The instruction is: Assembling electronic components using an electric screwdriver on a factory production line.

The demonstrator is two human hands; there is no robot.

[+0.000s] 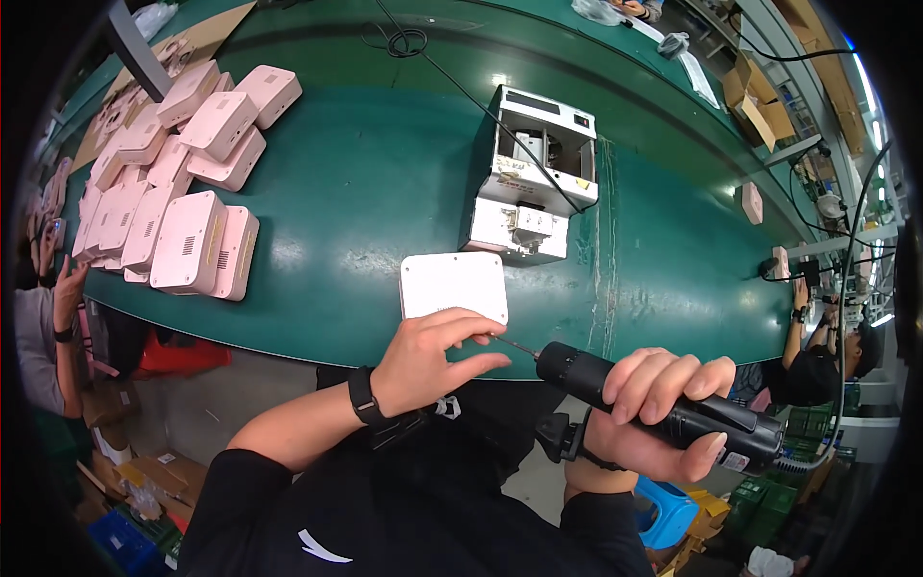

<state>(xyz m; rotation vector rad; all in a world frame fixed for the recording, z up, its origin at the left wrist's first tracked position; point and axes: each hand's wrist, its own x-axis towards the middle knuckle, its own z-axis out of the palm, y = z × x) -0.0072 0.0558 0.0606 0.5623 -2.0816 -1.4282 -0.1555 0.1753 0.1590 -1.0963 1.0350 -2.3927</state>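
My right hand (663,404) is wrapped round a black electric screwdriver (577,373), held sideways with its thin bit pointing left. A cable leaves the tool's rear end. Over the near edge of a white plastic box (452,282), my left hand (433,354) has its thumb and forefinger apart. The tip of the bit is right by the left fingertips; whether a small screw is there I cannot make out. The white box lies flat on the green table, with small holes near its corners, its near side partly hidden by my left hand.
A white and grey machine (534,173) stands behind the box, a black cable hanging across it. Many similar white boxes (192,240) are stacked at the left. Co-workers sit at both ends of the green table (356,173). A blue stool (666,514) stands at lower right.
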